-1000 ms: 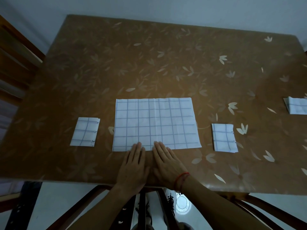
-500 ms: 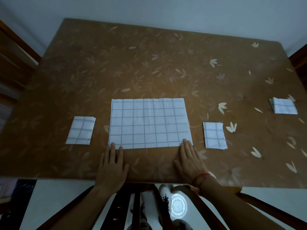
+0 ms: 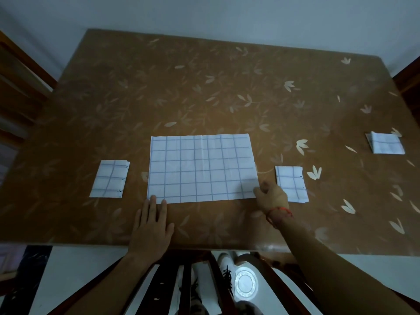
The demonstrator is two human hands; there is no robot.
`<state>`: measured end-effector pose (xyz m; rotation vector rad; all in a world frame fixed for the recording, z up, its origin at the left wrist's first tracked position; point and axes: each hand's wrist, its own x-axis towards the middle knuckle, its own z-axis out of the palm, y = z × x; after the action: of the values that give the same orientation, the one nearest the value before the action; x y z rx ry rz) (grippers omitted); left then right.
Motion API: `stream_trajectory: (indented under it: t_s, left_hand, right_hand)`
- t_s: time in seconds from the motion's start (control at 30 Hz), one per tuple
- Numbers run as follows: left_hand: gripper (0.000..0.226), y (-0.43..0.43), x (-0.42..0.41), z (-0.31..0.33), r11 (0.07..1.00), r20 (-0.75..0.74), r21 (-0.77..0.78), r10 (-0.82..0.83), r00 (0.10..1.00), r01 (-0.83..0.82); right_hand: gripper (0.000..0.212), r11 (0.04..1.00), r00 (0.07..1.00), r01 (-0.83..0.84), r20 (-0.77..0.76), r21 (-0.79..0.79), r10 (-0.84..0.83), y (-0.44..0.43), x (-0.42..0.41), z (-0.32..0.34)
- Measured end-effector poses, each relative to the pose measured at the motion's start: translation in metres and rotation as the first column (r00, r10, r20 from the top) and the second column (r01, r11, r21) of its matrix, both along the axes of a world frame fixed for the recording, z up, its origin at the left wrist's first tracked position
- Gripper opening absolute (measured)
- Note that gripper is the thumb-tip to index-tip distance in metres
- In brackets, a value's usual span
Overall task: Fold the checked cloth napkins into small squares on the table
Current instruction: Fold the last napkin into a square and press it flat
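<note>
A white napkin with blue checks [image 3: 202, 168] lies flat as a wide rectangle near the table's front edge. My left hand [image 3: 151, 226] lies flat on the table, its fingertips touching the napkin's near left corner. My right hand [image 3: 271, 197] has curled fingers and pinches the napkin's near right corner. Small folded checked napkins lie to the left [image 3: 110, 179], to the right [image 3: 291, 184] and at the far right [image 3: 385, 143].
The brown table [image 3: 227, 92] has a glossy leaf-patterned cover. Dark wooden chairs stand at the left [image 3: 18, 87] and far right [image 3: 409, 73]. A chair back shows below the table's front edge [image 3: 204, 280].
Both hands slid apart along the napkin's near edge, from its middle to the corners. My right hand went from flat to pinching the right corner.
</note>
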<state>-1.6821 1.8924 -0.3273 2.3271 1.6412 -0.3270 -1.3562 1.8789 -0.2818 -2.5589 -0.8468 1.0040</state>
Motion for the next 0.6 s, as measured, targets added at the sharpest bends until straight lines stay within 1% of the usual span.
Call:
stream_trajectory:
  t_s: [0.07,0.13,0.17,0.37,0.5,0.6]
  left_hand:
    - [0.071,0.001,0.001,0.001,1.0,0.003,-0.017,0.01,1.0,-0.01]
    - [0.071,0.001,0.0,0.002,1.0,0.005,-0.02,0.013,1.0,-0.013]
    - [0.071,0.001,0.0,0.002,1.0,0.006,-0.019,0.011,1.0,-0.011]
    - [0.068,0.002,-0.001,0.003,0.999,0.0,-0.029,0.018,1.0,-0.018]
    - [0.069,0.002,-0.001,0.004,0.999,0.012,-0.029,0.023,1.0,-0.023]
    - [0.07,0.002,-0.002,0.004,0.999,0.03,-0.025,0.021,0.999,-0.02]
  right_hand:
    - [0.036,0.99,0.994,0.103,0.016,0.094,-0.105,0.011,0.003,0.011]
    - [0.031,0.969,0.976,0.218,-0.051,0.119,-0.213,0.017,0.005,0.012]
    - [0.029,0.962,0.968,0.245,-0.089,0.122,-0.235,0.019,0.006,0.012]
    - [0.034,0.968,0.954,0.245,-0.194,0.061,-0.229,0.027,0.008,0.008]
    - [0.035,0.972,0.952,0.233,-0.213,0.03,-0.221,0.025,0.007,0.007]
    - [0.046,0.968,0.926,0.249,-0.295,0.015,-0.234,0.027,0.007,0.01]
